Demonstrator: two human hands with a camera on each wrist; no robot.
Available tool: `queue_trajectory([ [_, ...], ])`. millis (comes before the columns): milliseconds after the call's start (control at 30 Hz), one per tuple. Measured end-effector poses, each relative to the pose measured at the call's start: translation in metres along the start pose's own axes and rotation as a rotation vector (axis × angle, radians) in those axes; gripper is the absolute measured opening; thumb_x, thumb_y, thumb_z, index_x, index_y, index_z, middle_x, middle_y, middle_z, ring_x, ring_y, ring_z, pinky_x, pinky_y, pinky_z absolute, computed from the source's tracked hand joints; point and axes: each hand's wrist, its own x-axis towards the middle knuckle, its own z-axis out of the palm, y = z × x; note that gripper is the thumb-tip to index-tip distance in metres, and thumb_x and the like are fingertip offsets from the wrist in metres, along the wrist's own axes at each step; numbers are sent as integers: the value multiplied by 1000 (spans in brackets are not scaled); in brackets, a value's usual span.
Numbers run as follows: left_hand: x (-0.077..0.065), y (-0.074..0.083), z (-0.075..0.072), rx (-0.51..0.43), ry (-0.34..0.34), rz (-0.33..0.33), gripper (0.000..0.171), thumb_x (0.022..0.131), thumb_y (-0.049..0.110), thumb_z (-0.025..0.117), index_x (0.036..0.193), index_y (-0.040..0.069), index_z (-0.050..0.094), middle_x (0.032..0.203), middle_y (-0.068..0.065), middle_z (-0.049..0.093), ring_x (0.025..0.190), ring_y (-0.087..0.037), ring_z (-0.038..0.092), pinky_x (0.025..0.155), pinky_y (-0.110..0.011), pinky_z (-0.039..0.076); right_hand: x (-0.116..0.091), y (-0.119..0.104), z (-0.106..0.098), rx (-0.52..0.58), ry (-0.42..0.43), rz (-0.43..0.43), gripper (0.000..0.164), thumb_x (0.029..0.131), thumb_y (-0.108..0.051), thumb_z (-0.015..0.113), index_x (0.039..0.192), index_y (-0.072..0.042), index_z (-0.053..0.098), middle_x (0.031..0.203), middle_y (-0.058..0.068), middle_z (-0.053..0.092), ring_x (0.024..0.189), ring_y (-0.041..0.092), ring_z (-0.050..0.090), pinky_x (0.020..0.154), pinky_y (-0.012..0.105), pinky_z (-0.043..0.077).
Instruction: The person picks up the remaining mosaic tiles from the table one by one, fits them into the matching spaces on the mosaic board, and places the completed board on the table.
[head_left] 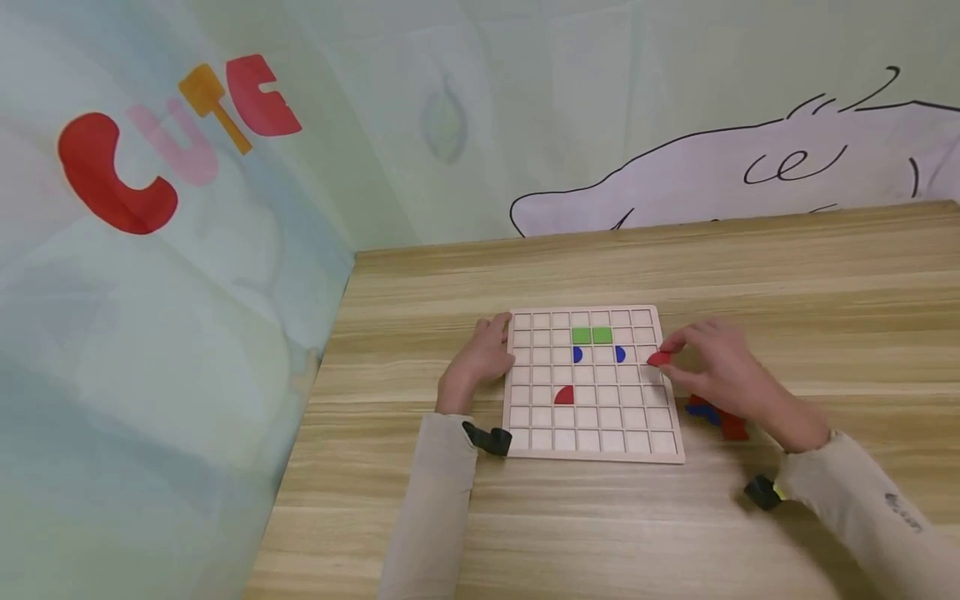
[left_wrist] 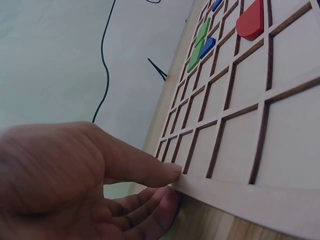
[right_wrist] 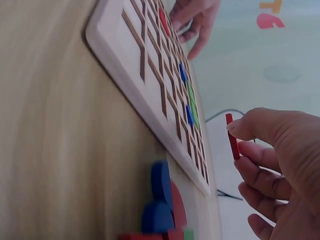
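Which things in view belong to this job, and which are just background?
Likely job: gridded board, red piece in right hand, green squares, blue half-circles, red quarter-circle, loose pieces beside the board.

Background: CUTE lettering, line drawing, wooden tabletop.

This looks like a small cloth-lined booth or play corner; whether in a home or a studio cannot be told. Around the wood-grain table (head_left: pixel 420 292), pale printed cloth (head_left: pixel 517 108) hangs like walls: left of the table it bears colourful letters (head_left: pixel 193 158) reading CUTE, behind the table a line-drawn cartoon figure (head_left: pixel 690 171).
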Motion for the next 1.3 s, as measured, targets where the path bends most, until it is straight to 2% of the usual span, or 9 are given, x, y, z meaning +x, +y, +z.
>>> queue_trajectory([
  [100,0,1,0,-1,4,-3,71,87,-2,49,152,14,24,141,-16,35,121,-26,45,93,-38,39,2,-8,3,7,-27,26,17,73,-10,77,87,-4,68,85,7,67,91,30,52,83,46,34],
  [300,0,0,1,-11,6,-9,72,87,-3,49,152,14,24,143,-16,34,122,-26,44,95,-38,39,4,-22,10,3,-123,147,20,78,-17,76,92,-5,67,88,6,65,104,34,49,95,55,28],
  [400,1,0,1,-5,3,-4,72,87,-3,48,152,14,24,144,-16,33,124,-26,44,95,-38,38,6,-28,14,-4,-131,188,22,79,-21,76,92,-6,67,87,6,65,104,35,48,96,55,26],
  [567,2,-1,1,-3,0,4,72,87,-3,47,152,14,23,145,-17,31,129,-27,41,96,-37,38,5,-39,21,-25,-114,208,20,78,-22,76,88,-8,67,86,5,65,98,31,49,93,53,26],
  [967,3,-2,1,-15,1,-1,73,86,-3,48,152,14,23,146,-17,31,130,-28,40,98,-39,38,8,-61,39,-128,-155,257,24,78,-29,77,86,-9,68,80,2,63,94,30,53,97,55,22],
  [1300,2,-2,1,-1,-3,2,73,87,-3,47,152,15,23,144,-17,32,127,-27,43,94,-37,39,11,-76,51,-147,-199,281,24,79,-33,76,84,-12,66,82,1,63,97,30,53,99,57,19],
])
